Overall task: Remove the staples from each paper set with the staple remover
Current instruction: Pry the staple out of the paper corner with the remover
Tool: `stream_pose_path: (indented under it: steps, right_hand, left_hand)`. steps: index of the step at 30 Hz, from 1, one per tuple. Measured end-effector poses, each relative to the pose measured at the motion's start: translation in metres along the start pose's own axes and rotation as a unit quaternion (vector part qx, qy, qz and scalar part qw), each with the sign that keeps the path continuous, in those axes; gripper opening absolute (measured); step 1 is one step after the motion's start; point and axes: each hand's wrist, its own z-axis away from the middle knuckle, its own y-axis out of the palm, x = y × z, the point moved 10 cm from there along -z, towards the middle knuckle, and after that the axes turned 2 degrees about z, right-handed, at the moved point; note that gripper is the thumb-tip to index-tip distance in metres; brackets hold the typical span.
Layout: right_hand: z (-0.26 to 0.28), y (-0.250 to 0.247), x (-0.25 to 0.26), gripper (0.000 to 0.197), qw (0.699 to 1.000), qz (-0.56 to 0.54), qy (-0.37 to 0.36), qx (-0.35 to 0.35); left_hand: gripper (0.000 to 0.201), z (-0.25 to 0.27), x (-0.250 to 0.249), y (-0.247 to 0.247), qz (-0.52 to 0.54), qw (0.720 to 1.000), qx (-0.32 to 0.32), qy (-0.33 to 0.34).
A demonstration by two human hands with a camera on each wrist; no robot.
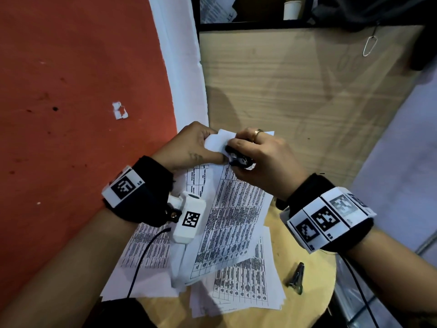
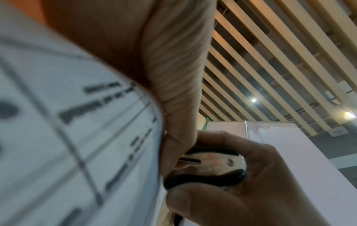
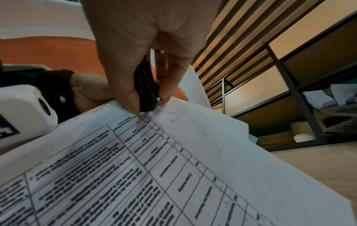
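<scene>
My left hand (image 1: 201,147) pinches the top corner of a printed paper set (image 1: 231,214), lifted off the table with its top sheet folded back. Against that corner, my right hand (image 1: 250,155) squeezes a black and chrome staple remover (image 1: 238,158) between thumb and fingers. The left wrist view shows the staple remover (image 2: 210,165) with its claws at the paper edge (image 2: 115,137), beside my left thumb. In the right wrist view, the black staple remover (image 3: 145,90) points down onto the corner of the printed sheet (image 3: 154,160). The staple itself is hidden.
More printed sheets (image 1: 238,287) lie spread on the round wooden table (image 1: 309,268). A dark clip-like tool (image 1: 295,278) lies to their right. Beyond stand a wooden panel (image 1: 307,102) and an orange floor (image 1: 71,91) with a paper scrap (image 1: 120,110).
</scene>
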Motion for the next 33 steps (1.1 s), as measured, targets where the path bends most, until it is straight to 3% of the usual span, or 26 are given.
stream_pose_path:
  steps: [4, 8, 13, 17, 20, 25, 28, 33]
  right_hand:
    - [-0.003, 0.001, 0.0, 0.023, 1.0, 0.009, -0.004, 0.008]
    - [-0.005, 0.005, 0.003, 0.018, 0.999, 0.033, -0.026, 0.021]
    - [-0.004, 0.011, 0.005, 0.03, 0.998, 0.025, -0.047, 0.041]
    - [-0.003, 0.014, 0.007, 0.027, 0.996, 0.012, -0.066, 0.057]
    - [-0.005, 0.014, 0.01, 0.014, 0.993, 0.03, -0.088, 0.072]
    - [-0.011, 0.009, 0.013, 0.014, 0.99, 0.032, -0.101, 0.093]
    - [-0.012, 0.009, 0.002, 0.02, 0.994, 0.008, -0.071, 0.085]
    - [-0.004, 0.005, -0.011, 0.023, 0.998, -0.029, -0.014, 0.051]
  left_hand:
    - [0.014, -0.001, 0.001, 0.001, -0.002, 1.0, 0.006, -0.003]
    - [0.035, -0.001, 0.003, 0.001, 0.007, 1.0, 0.011, -0.007]
    - [0.048, -0.002, 0.01, 0.001, 0.037, 0.999, 0.019, -0.019]
    - [0.029, 0.0, 0.013, 0.005, 0.031, 0.998, 0.041, -0.034]
    - [0.018, 0.0, 0.015, 0.006, 0.047, 0.997, 0.054, -0.04]
    - [0.025, -0.002, 0.017, 0.006, 0.061, 0.996, 0.054, -0.044]
    - [0.032, -0.004, 0.018, 0.007, 0.074, 0.995, 0.051, -0.042]
    - [0.017, -0.001, 0.02, 0.01, 0.098, 0.992, 0.052, -0.055]
